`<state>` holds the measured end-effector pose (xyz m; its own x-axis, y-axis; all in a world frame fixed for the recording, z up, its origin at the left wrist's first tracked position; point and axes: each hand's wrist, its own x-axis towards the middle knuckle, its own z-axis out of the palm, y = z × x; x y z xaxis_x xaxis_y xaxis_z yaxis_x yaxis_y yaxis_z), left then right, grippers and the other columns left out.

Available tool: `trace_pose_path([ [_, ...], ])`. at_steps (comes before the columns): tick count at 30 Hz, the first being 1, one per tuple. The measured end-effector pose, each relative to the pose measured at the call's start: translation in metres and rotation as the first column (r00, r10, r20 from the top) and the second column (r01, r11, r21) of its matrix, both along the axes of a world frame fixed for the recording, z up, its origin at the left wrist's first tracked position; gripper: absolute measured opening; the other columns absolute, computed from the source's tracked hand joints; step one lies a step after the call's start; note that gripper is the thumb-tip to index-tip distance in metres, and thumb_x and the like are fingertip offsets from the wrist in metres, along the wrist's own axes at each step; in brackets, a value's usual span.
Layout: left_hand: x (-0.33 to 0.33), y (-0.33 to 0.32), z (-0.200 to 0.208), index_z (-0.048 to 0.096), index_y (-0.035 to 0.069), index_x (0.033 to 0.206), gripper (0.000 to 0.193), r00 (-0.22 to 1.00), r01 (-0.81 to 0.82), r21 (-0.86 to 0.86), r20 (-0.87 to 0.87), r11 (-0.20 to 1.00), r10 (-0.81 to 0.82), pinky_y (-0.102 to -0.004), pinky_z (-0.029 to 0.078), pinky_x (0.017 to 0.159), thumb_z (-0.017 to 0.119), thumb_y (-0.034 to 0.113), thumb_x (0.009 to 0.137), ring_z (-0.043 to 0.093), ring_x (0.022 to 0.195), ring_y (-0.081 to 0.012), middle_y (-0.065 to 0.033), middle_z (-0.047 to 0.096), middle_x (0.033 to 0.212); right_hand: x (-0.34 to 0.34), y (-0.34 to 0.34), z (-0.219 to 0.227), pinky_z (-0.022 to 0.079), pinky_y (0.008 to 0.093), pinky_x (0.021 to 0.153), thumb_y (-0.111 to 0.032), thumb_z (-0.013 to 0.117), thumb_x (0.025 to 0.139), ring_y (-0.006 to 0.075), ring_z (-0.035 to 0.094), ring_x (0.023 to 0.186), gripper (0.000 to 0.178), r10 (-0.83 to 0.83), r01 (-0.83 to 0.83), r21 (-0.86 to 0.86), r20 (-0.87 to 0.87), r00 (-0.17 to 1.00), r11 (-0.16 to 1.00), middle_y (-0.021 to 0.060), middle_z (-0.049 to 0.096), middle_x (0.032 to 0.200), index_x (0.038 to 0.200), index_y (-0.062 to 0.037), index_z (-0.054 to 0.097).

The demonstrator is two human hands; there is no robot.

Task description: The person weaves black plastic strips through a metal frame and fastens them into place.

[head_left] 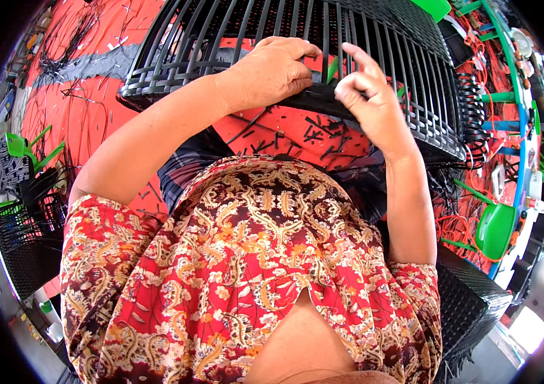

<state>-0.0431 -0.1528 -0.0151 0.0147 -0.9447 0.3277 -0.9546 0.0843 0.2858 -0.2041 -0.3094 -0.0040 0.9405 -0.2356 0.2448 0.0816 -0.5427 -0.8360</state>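
A large black woven piece (189, 67), made of flat plastic-like strips, lies across my lap with long open strands running away from me. My left hand (275, 72) is curled over its near edge, knuckles up, fingers closed around strands there. Just to the right, my right hand (371, 96) is raised over the same edge. Its index finger points up along a strand, while the thumb and other fingers bend together; whatever they pinch is too small to make out. A dense weave (406, 19) closes the far side of the piece.
Red sheeting (118, 102) on the floor carries scattered black strip scraps (317, 131). At right are a coiled black bundle (470, 96), a green chair (496, 230) and another woven black piece (470, 301). At left stands a black crate-like weave (22, 227).
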Motion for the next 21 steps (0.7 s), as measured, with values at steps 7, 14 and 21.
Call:
trace_pose_path([
  [7, 0.005, -0.020, 0.000, 0.069, 0.011, 0.081, 0.021, 0.968, -0.249, -0.020, 0.014, 0.968, 0.250, -0.0485, 0.028, 0.101, 0.060, 0.029, 0.078, 0.035, 0.125, -0.0310, -0.0111, 0.043, 0.133, 0.011, -0.018, -0.011, 0.042, 0.0274, 0.080, -0.013, 0.062, 0.081, 0.0101, 0.054, 0.090, 0.012, -0.185, 0.187, 0.238, -0.032, 0.982, 0.953, 0.0150, 0.039, 0.134, 0.077, -0.0015, 0.062],
  [14, 0.001, -0.047, 0.007, 0.070, 0.021, 0.086, 0.019, 0.966, -0.259, 0.373, 0.103, 0.891, 0.238, -0.0611, 0.012, 0.102, 0.059, 0.032, 0.076, 0.016, 0.136, -0.0289, -0.0086, 0.026, 0.145, 0.018, -0.022, -0.013, 0.044, 0.0312, 0.082, -0.012, 0.062, 0.078, 0.0210, 0.056, 0.097, 0.008, -0.151, 0.144, -0.054, -0.150, 0.977, 0.988, 0.0168, 0.042, 0.133, 0.078, -0.0034, 0.062],
  [21, 0.015, -0.037, 0.006, 0.071, 0.011, 0.075, 0.015, 0.809, -0.096, 0.222, -0.550, 0.970, 0.206, -0.0442, 0.022, 0.102, 0.064, 0.025, 0.072, 0.030, 0.129, -0.0250, -0.0123, 0.043, 0.133, 0.023, -0.018, -0.008, 0.033, 0.0392, 0.098, -0.020, 0.063, 0.081, 0.0307, 0.040, 0.120, 0.013, -0.162, 0.153, -0.087, -0.107, 0.981, 0.984, 0.0183, 0.042, 0.132, 0.084, -0.0070, 0.063],
])
